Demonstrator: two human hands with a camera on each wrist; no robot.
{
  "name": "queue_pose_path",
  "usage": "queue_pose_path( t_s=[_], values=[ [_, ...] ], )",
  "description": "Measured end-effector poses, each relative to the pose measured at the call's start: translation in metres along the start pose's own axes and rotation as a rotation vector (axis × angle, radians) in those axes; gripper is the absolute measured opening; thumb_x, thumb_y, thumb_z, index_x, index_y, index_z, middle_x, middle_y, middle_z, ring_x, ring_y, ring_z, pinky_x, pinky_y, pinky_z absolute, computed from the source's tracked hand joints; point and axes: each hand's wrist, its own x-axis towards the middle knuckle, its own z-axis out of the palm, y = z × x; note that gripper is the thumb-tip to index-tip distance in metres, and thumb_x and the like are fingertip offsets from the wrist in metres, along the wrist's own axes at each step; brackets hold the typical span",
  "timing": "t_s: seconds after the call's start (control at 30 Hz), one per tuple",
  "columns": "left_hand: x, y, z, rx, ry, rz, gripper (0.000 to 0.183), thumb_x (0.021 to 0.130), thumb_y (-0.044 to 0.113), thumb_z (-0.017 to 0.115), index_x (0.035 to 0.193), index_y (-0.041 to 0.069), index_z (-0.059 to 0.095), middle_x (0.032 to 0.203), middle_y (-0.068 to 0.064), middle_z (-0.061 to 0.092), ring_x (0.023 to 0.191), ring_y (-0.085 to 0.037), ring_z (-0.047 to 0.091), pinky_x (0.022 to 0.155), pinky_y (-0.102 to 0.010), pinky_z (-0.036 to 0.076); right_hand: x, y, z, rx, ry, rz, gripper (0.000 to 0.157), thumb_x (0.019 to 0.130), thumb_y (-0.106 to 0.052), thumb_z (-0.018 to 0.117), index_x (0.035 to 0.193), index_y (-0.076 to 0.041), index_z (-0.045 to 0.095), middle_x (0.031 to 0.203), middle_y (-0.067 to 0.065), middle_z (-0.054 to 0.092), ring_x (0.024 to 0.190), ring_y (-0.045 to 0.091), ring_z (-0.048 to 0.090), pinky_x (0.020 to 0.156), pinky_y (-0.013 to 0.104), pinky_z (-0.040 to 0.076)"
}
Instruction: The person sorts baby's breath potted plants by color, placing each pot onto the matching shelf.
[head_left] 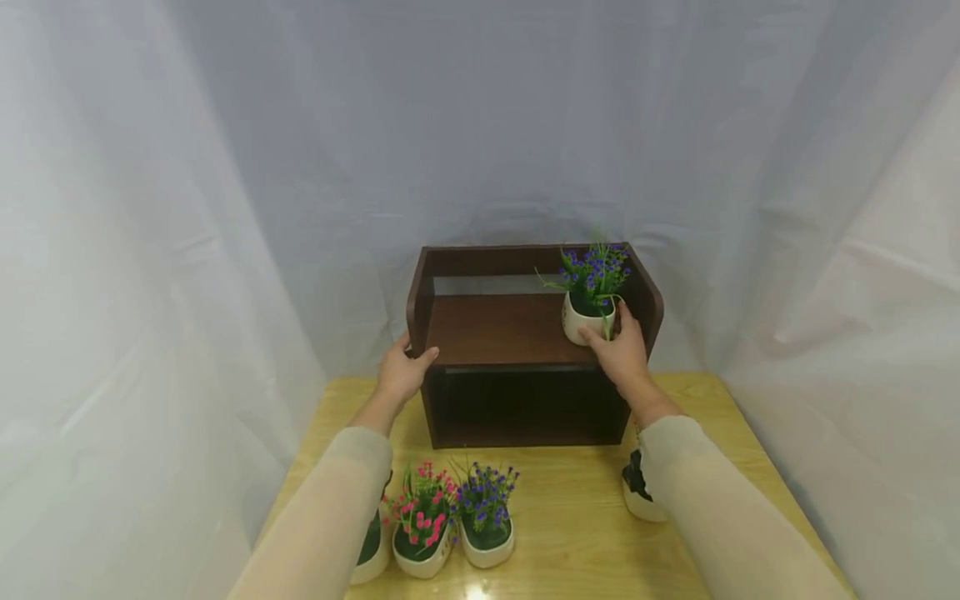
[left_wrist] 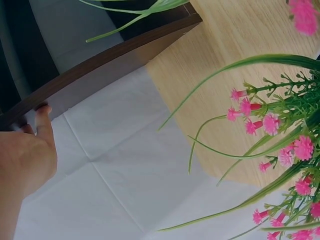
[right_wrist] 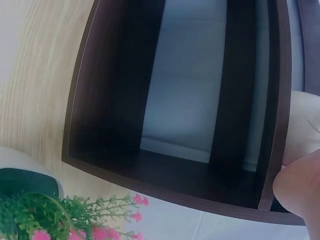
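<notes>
A dark brown two-tier wooden shelf point(head_left: 495, 329) stands at the back of the table. My left hand point(head_left: 401, 373) holds its left side panel, thumb at the front edge; the left wrist view shows a finger point(left_wrist: 44, 122) against the panel's outer face. On the right of the upper tier is a white potted plant with purple flowers point(head_left: 576, 321). My right hand point(head_left: 626, 354) grips this pot by its right and front side. In the right wrist view, the pot point(right_wrist: 303, 127) is partly cut off beside my thumb point(right_wrist: 297, 187).
At the table's front left are a pink-flowered potted plant point(head_left: 420, 560), a purple-flowered one point(head_left: 489, 550) and another pot point(head_left: 371, 562) partly behind my left sleeve. One more pot point(head_left: 641, 504) is half hidden by my right sleeve. White sheeting point(head_left: 480, 125) surrounds the wooden table point(head_left: 562, 517).
</notes>
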Motion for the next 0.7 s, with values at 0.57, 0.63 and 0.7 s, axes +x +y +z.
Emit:
queue_pose_path(
  t_s=[0.57, 0.63, 0.7],
  values=[
    [0.007, -0.001, -0.001, -0.010, -0.026, -0.019, 0.078, 0.109, 0.039, 0.066, 0.173, 0.016, 0.029, 0.176, -0.020, 0.035, 0.155, -0.046, 0.047, 0.127, -0.059, 0.045, -0.040, -0.015, 0.003, 0.233, 0.051, -0.024, 0.096, 0.106, -0.031, 0.073, 0.175, -0.012, 0.010, 0.181, 0.017, 0.018, 0.169, 0.035, 0.022, 0.140, 0.046, 0.025],
    [0.007, -0.001, -0.001, -0.006, -0.022, -0.013, 0.077, 0.109, 0.039, 0.066, 0.173, 0.016, 0.029, 0.176, -0.021, 0.036, 0.154, -0.046, 0.047, 0.127, -0.059, 0.045, -0.048, -0.015, 0.003, 0.240, 0.051, -0.029, 0.095, 0.106, -0.030, 0.072, 0.175, -0.012, 0.011, 0.181, 0.017, 0.018, 0.169, 0.035, 0.021, 0.140, 0.047, 0.024],
    [0.008, -0.001, 0.000, -0.002, -0.021, -0.006, 0.076, 0.109, 0.038, 0.066, 0.172, 0.015, 0.030, 0.175, -0.022, 0.037, 0.154, -0.046, 0.048, 0.127, -0.059, 0.044, -0.057, -0.013, 0.004, 0.248, 0.048, -0.034, 0.095, 0.106, -0.030, 0.073, 0.175, -0.012, 0.011, 0.181, 0.017, 0.018, 0.169, 0.036, 0.021, 0.140, 0.048, 0.024]
  ],
)
